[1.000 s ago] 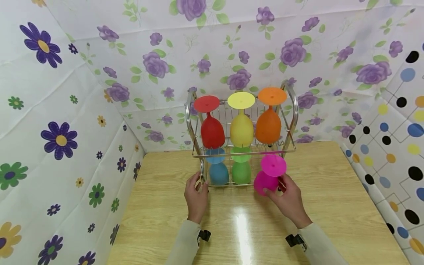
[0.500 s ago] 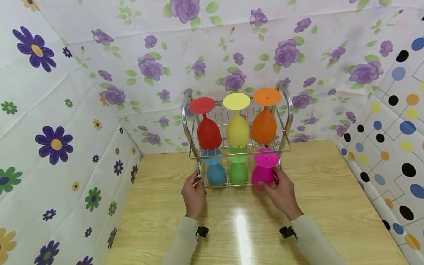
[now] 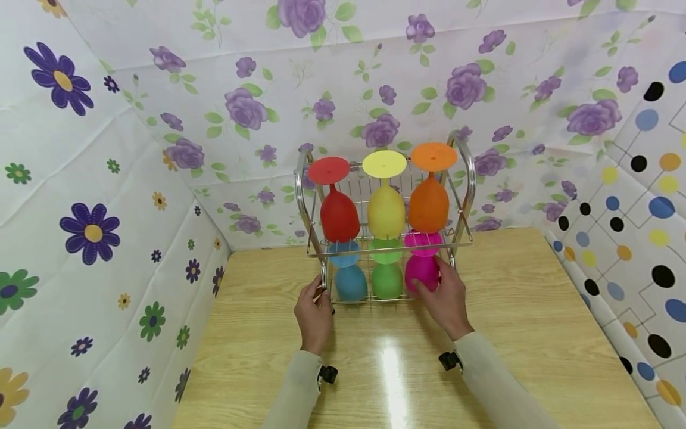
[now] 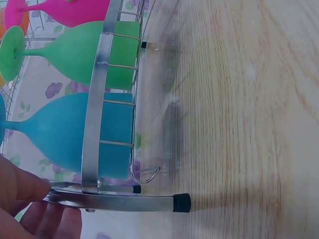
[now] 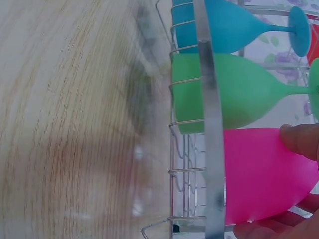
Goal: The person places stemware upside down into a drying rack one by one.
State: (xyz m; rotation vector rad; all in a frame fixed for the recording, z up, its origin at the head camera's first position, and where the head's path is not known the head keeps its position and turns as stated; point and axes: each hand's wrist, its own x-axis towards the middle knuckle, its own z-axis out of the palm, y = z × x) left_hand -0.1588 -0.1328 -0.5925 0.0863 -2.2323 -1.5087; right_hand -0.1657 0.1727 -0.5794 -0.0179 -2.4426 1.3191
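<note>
My right hand (image 3: 448, 301) holds a magenta plastic goblet (image 3: 421, 273) upside down by its bowl, at the right end of the metal rack's lower tier. In the right wrist view, thumb and fingers lie on opposite sides of the magenta bowl (image 5: 264, 174); its rim stands near the front rail, higher than the green goblet's rim. My left hand (image 3: 313, 317) grips the left side frame of the rack (image 4: 119, 201), thumb and fingers around the tube. Upside down beside the magenta one stand a green goblet (image 3: 386, 281) and a blue goblet (image 3: 351, 282).
On the upper tier, red (image 3: 340, 215), yellow (image 3: 386, 212) and orange (image 3: 429, 206) goblets stand upside down. The two-tier wire rack (image 3: 391, 251) is on a wooden table (image 3: 257, 333). Patterned cloth (image 3: 316, 59) hangs behind and at both sides.
My right hand has carried the magenta goblet left and back, from in front of the rack into the lower tier beside the green one. The left hand keeps its hold on the frame.
</note>
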